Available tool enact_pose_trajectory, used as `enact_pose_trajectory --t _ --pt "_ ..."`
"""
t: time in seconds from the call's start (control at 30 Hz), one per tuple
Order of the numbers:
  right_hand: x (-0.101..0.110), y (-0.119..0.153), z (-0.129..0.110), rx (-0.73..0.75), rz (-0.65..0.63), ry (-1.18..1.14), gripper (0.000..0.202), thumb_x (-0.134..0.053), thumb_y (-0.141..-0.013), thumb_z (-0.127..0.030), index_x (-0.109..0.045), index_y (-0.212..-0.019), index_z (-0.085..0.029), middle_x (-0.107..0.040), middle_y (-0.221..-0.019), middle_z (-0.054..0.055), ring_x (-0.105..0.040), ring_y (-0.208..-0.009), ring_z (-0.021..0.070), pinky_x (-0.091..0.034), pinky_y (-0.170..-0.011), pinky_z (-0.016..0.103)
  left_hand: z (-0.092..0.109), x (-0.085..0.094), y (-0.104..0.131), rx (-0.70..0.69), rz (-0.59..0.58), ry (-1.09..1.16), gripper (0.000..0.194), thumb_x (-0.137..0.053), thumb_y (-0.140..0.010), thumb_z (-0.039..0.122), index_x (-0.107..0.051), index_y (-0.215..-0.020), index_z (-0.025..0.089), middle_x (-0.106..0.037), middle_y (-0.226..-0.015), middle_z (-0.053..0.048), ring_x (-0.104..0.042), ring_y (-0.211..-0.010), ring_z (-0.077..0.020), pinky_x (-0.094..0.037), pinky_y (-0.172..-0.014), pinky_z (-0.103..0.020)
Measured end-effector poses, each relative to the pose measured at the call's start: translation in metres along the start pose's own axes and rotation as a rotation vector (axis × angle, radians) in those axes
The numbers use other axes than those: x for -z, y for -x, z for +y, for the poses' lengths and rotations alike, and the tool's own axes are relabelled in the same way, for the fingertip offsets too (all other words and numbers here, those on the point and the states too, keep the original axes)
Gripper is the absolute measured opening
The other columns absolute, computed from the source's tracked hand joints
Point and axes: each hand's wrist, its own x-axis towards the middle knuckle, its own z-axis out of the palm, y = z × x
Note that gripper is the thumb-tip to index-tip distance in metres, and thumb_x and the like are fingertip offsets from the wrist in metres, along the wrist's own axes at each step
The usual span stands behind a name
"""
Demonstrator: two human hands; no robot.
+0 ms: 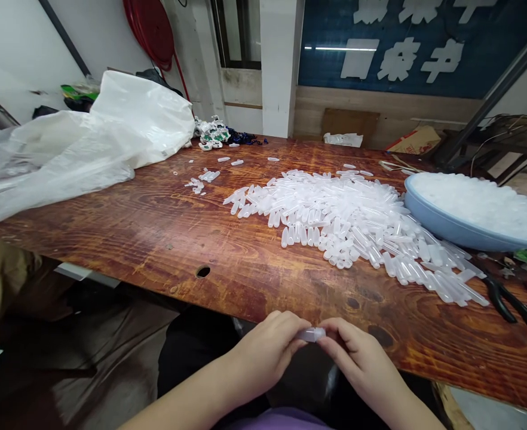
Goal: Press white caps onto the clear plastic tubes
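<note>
Between my two hands, just off the table's front edge, is a small translucent plastic piece (311,334). My left hand (267,346) pinches its left end between thumb and fingers. The thumb and forefinger of my right hand (357,349) close on its right end. Beyond my hands, a wide pile of translucent plastic pieces (335,209) of the same look, elongated with rounded ends, spreads over the wooden table (156,233).
A blue basin (460,224) heaped with translucent pieces stands at the right. Black-handled pliers (512,301) lie near the right edge. A large white plastic bag (142,119) covers the back left. A round hole (203,272) pierces the tabletop. Another person's leg (3,280) is at left.
</note>
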Motion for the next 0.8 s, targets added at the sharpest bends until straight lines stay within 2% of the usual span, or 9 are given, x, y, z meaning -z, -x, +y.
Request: enact_pose_trajectory --t 0.07,0.17,0.23,0.3,0.37,0.5,0.6,0.73,0.8 --pt "0.002 0.000 -0.001 -0.027 0.014 -0.005 0.032 -0.035 -0.087 -0.044 -0.055 -0.090 -0.020 -0.059 -0.078 0.003 -0.055 -0.070 0.0141 -0.044 -0.065 0.025 -0.001 -0.002 0.002 -0.010 0.038 0.023 0.017 -0.040 -0.087 0.019 -0.050 -0.101 0.019 -0.057 -0.094 -0.003 -0.050 -0.086 -0.0151 -0.040 -0.078 -0.026" --pt "0.001 -0.001 -0.003 0.060 0.003 -0.032 0.030 -0.043 -0.085 -0.040 -0.050 -0.106 -0.021 -0.058 -0.096 0.005 -0.055 -0.080 0.0141 -0.044 -0.070 0.024 -0.002 -0.006 0.004 -0.029 0.083 0.074 0.015 -0.040 -0.088 0.021 -0.049 -0.099 0.020 -0.056 -0.093 -0.003 -0.050 -0.086 -0.0138 -0.041 -0.077 -0.024" --pt "-0.003 -0.002 -0.004 0.084 -0.002 -0.009 0.025 -0.040 -0.086 -0.040 -0.054 -0.091 -0.020 -0.058 -0.083 0.003 -0.053 -0.073 0.0132 -0.042 -0.066 0.023 -0.002 -0.008 0.005 -0.071 0.106 0.066 0.015 -0.039 -0.088 0.021 -0.049 -0.099 0.020 -0.056 -0.093 -0.003 -0.050 -0.086 -0.0138 -0.041 -0.078 -0.024" --pt "-0.007 -0.003 -0.006 0.012 0.002 -0.024 0.039 -0.031 -0.089 -0.045 -0.049 -0.067 -0.018 -0.051 -0.064 0.000 -0.049 -0.062 0.0120 -0.038 -0.058 0.022 -0.002 -0.009 0.006 -0.136 0.116 0.022 0.018 -0.036 -0.089 0.019 -0.048 -0.102 0.020 -0.056 -0.096 -0.004 -0.050 -0.088 -0.0144 -0.041 -0.079 -0.026" --pt "-0.007 -0.003 -0.007 -0.070 -0.019 -0.076 0.048 -0.023 -0.090 -0.048 -0.042 -0.058 -0.017 -0.045 -0.057 -0.001 -0.046 -0.056 0.0112 -0.035 -0.054 0.022 -0.002 -0.010 0.006 -0.179 0.097 -0.005 0.020 -0.035 -0.089 0.018 -0.048 -0.104 0.020 -0.056 -0.098 -0.005 -0.050 -0.089 -0.0149 -0.041 -0.081 -0.027" --pt "-0.002 -0.003 -0.007 0.085 -0.031 0.038 0.035 -0.033 -0.088 -0.045 -0.048 -0.073 -0.018 -0.050 -0.069 0.001 -0.046 -0.063 0.0114 -0.036 -0.058 0.022 0.001 -0.005 0.008 -0.070 0.056 0.112 0.013 -0.038 -0.088 0.020 -0.049 -0.095 0.019 -0.055 -0.089 -0.003 -0.051 -0.083 -0.0134 -0.042 -0.076 -0.024" --pt "-0.006 -0.002 -0.006 0.208 -0.040 0.113 0.037 -0.032 -0.087 -0.043 -0.040 -0.062 -0.017 -0.044 -0.062 0.000 -0.041 -0.057 0.0102 -0.031 -0.052 0.022 0.006 -0.003 0.012 -0.034 -0.019 0.193 0.012 -0.038 -0.087 0.023 -0.049 -0.092 0.019 -0.053 -0.087 -0.003 -0.050 -0.081 -0.0123 -0.042 -0.074 -0.023" --pt "-0.021 -0.002 -0.010 0.035 -0.158 -0.100 0.046 -0.023 -0.087 -0.049 -0.028 -0.054 -0.018 -0.030 -0.052 -0.004 -0.030 -0.048 0.0077 -0.024 -0.045 0.021 0.008 -0.006 0.018 0.002 -0.075 0.227 0.011 -0.038 -0.085 0.023 -0.048 -0.089 0.018 -0.052 -0.085 -0.003 -0.049 -0.079 -0.0126 -0.042 -0.072 -0.023" --pt "-0.019 -0.005 -0.013 -0.015 -0.208 -0.075 0.046 -0.024 -0.088 -0.049 -0.034 -0.056 -0.017 -0.035 -0.053 -0.003 -0.034 -0.050 0.0080 -0.028 -0.047 0.020 0.003 -0.009 0.019 0.101 -0.114 0.274 0.014 -0.038 -0.085 0.026 -0.048 -0.092 0.018 -0.054 -0.086 -0.003 -0.050 -0.078 -0.0126 -0.043 -0.071 -0.023"
